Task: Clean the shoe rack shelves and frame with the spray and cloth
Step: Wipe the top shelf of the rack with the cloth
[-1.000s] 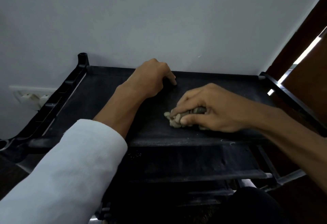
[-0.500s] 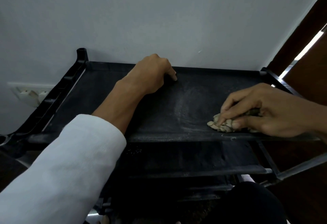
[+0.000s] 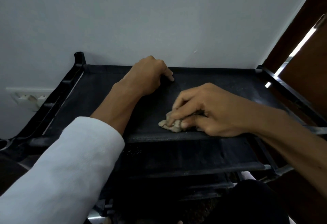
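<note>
Far left, a wall socket (image 3: 26, 98) sits low on the wall. Beside it, the shoe rack's left side rail (image 3: 53, 103) runs back to its corner post. A white sleeve (image 3: 62, 170) sweeps in across the front. At the end of that arm the left grip (image 3: 148, 76) is planted at the back of the top shelf (image 3: 106, 85). Its fingers are curled under in a loose fist, forefinger tip on the fabric, nothing showing inside it. That looks like a brace, steadying the rack against the push.

Moving right, here's the cloth (image 3: 170, 125), bunched into a wad near the shelf's front edge, about mid-width. The right grip (image 3: 208, 112) is clamped over it, fingertips and thumb pinching the bundle and pressing it down on the fabric. Wiping the top shelf is the step in hand, I'd say.

To do it well, go easy on the pressure, because that fabric will likely sag. Run overlapping passes, draw the dust off the front edge rather than smearing it about, and turn the wad to a fresh face.

Below waits the lower shelf (image 3: 221, 154). Further right, the top shelf looks faintly grey towards the right side rail (image 3: 292, 98), so that stretch probably needs a pass. No spray anywhere in view.
</note>
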Demonstrator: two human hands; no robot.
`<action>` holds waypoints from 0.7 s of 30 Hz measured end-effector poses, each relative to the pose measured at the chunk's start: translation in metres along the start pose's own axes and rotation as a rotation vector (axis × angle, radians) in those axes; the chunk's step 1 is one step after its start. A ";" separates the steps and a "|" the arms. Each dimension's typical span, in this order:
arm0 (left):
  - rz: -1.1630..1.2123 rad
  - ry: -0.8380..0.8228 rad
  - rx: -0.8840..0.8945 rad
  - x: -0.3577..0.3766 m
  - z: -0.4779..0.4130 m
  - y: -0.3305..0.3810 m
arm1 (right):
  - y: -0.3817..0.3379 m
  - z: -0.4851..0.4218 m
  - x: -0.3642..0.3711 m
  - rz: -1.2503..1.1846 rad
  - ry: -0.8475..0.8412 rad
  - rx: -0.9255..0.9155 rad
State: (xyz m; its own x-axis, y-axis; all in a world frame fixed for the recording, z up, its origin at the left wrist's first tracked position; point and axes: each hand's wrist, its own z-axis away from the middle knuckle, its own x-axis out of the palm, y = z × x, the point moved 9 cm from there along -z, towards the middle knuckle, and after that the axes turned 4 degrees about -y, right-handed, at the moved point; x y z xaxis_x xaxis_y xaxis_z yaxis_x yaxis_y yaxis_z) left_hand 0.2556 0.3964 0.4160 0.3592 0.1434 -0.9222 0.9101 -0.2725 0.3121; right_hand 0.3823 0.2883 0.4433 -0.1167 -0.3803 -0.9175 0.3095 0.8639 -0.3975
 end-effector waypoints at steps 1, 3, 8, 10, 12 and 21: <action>-0.002 -0.001 0.006 0.000 0.000 0.001 | 0.008 0.007 -0.004 0.008 -0.021 0.033; -0.016 -0.010 0.012 0.000 0.000 0.004 | 0.030 0.022 -0.015 0.032 -0.047 0.152; -0.032 -0.022 0.007 0.001 -0.001 0.003 | 0.062 0.041 -0.049 0.004 0.193 0.388; -0.037 -0.026 0.002 0.001 0.000 0.002 | 0.072 0.047 -0.066 -0.193 0.418 0.490; -0.031 -0.020 0.007 0.001 0.001 0.003 | 0.081 0.050 -0.078 -0.248 0.561 0.610; -0.021 0.013 0.024 -0.002 0.004 0.007 | 0.098 0.049 -0.068 0.061 0.150 0.847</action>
State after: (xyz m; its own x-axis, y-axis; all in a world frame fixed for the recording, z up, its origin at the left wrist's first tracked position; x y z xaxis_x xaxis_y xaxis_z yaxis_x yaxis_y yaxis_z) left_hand 0.2606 0.3903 0.4194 0.3429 0.1617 -0.9253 0.9124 -0.2918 0.2871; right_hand 0.4667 0.3826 0.4681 -0.1816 -0.2419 -0.9532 0.9120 0.3210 -0.2552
